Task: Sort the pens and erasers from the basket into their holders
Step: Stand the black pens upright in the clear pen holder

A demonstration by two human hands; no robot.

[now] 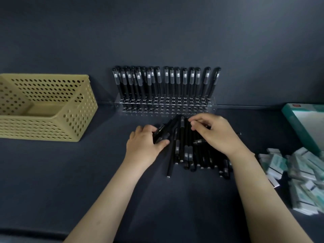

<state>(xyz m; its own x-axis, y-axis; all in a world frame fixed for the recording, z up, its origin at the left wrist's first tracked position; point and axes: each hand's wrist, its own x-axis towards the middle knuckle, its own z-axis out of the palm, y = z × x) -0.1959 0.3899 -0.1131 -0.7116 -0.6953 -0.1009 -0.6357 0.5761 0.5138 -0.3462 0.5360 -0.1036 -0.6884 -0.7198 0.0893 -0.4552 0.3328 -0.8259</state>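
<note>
A loose pile of black pens (185,151) lies on the dark surface in front of a clear acrylic pen holder (210,106). Several black pens (166,81) stand upright in the holder's back rows. My left hand (145,144) grips a few pens at the pile's left edge, thumb and fingers curled round them. Over the pile's right side, my right hand (215,132) has curled fingers whose tips touch the pens; I cannot tell whether it holds one. White and green erasers (301,176) are heaped at the right. The tan perforated basket (70,120) stands at the left.
A teal and white box (296,123) lies open at the right edge, behind the erasers. A dark wall rises just behind the pen holder. The basket's visible inside holds nothing.
</note>
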